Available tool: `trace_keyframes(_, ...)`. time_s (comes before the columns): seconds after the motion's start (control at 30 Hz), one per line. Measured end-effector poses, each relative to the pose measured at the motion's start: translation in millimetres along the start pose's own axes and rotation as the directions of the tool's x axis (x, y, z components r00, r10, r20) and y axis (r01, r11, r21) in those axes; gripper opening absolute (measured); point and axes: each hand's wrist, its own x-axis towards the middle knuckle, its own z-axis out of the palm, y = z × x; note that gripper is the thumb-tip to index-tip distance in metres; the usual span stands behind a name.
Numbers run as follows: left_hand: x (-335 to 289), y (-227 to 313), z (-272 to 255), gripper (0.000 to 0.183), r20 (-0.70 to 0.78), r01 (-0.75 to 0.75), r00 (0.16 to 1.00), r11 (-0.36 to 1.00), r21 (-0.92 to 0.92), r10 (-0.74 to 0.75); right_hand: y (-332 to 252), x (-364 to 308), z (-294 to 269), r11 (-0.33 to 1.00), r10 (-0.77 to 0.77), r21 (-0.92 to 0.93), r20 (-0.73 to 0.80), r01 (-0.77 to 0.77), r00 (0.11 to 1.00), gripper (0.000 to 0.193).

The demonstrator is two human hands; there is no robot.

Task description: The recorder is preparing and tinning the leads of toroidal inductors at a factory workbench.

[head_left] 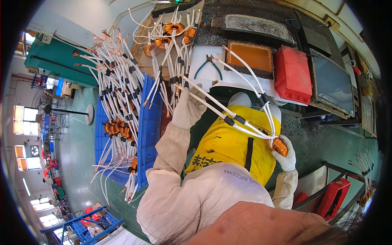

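Observation:
My right hand [287, 157], in a pale work glove, is closed around a copper-wound ring coil [279, 146] at the right of my lap. Long white leads [267, 112] with black sleeves and bare copper-coloured ends rise from the coil. Two of them slant up to the left, where my gloved left hand [188, 107] is closed about them near their ends; its fingertips are partly hidden. The other leads stand free toward the bench. Beyond my left hand, teal-handled cutting pliers [209, 67] lie with their handles spread on a white surface.
A framed tray of orange-brown content [250, 56], a grey metal-topped trough [257, 27] and a red box [292, 75] stand on the bench. More coils [173, 28] lie on cardboard at the back left. A blue crate [149, 126] of leaded coils stands to my left.

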Motion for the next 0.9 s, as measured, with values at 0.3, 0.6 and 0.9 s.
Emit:
trace_keyframes(0.3, -17.3, -49.1, 21.1, 0.036, 0.164, 0.187, 0.962, 0.966, 0.178, -0.217, -4.6, 0.2, 3.8, 0.997, -0.022, -0.081, -0.020, 0.021, 1.000, 0.066)
trace_keyframes(0.6, -23.5, -73.0, 57.2, 0.036, 0.240, 0.275, 0.933, 0.961, 0.013, -0.270, 16.6, -4.3, 9.0, 0.980, -0.157, -0.155, -0.209, 0.126, 0.965, 0.065)
trace_keyframes(0.9, 10.2, -88.8, 74.7, 0.035, 0.444, 0.357, 0.833, 0.934, 0.024, -0.330, 57.6, -18.4, 26.4, 0.866, -0.436, -0.462, -0.508, 0.193, 0.742, 0.060)
